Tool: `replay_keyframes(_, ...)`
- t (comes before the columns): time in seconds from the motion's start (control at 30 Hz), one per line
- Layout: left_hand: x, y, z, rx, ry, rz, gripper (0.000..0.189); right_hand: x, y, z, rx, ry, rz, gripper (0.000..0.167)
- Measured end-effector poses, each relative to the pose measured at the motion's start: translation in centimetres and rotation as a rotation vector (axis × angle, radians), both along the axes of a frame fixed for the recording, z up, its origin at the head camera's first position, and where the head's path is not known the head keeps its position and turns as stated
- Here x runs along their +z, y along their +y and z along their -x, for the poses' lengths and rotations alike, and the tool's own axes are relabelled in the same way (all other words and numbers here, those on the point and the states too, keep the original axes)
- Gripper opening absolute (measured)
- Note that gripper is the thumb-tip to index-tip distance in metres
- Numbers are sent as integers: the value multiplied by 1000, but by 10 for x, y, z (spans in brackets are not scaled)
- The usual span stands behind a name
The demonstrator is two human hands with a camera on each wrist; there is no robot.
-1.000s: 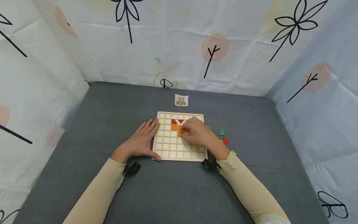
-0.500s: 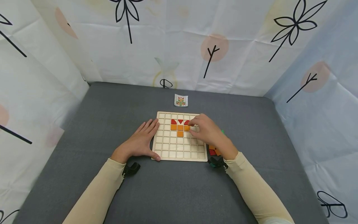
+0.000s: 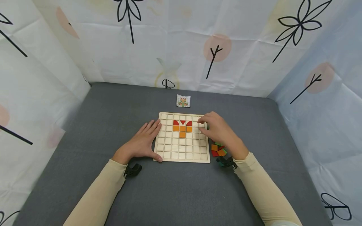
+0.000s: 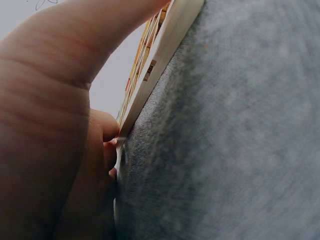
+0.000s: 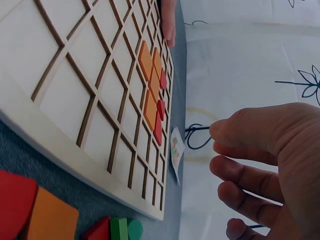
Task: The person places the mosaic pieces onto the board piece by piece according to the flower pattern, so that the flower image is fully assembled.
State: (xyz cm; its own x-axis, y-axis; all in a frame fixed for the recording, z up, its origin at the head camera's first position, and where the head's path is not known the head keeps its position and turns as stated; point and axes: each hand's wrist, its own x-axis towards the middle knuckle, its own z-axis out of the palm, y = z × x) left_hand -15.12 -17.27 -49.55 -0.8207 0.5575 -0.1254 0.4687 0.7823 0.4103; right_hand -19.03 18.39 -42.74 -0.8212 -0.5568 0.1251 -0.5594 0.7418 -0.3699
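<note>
A wooden grid board (image 3: pixel 169 147) lies flat on the grey table. My left hand (image 3: pixel 142 142) rests along its left edge with the fingers straight, the thumb at the near corner. Three red pieces (image 3: pixel 189 123) sit in one row of cells: a triangle between two round-edged ones. Directly below them is a row of orange square tiles (image 3: pixel 182 128), with one more orange square under the middle one. My right hand (image 3: pixel 219 130) is over the board's right edge, fingers loosely bent and nothing between them; in the right wrist view its fingertips (image 5: pixel 220 127) stand apart from the board.
Loose red, orange and green pieces (image 3: pixel 215 153) lie in a heap beside the board's right side, partly hidden by my right wrist. A small pattern card (image 3: pixel 183 101) lies behind the board. White printed cloth (image 3: pixel 181 47) stands around the table's back and sides.
My right hand has moved right, from the middle cells to the board's right edge. An orange square and a red round-edged piece now show on the right of the pattern. My left hand stays put.
</note>
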Motion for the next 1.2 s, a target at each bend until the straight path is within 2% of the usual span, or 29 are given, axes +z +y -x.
replay_keyframes(0.4, -5, -1, 2, -15, 16, -42, 156, 4, 23, 4, -60, -10, 10, 23)
replay_keyframes(0.63, -1, 0, 1, -3, 5, -2, 155, 3, 33, 6, -100, -49, 1, 28)
replay_keyframes(1.2, 1, 0, 0, -14, 13, 8, 154, -12, 47, 6, -139, -64, -18, 25)
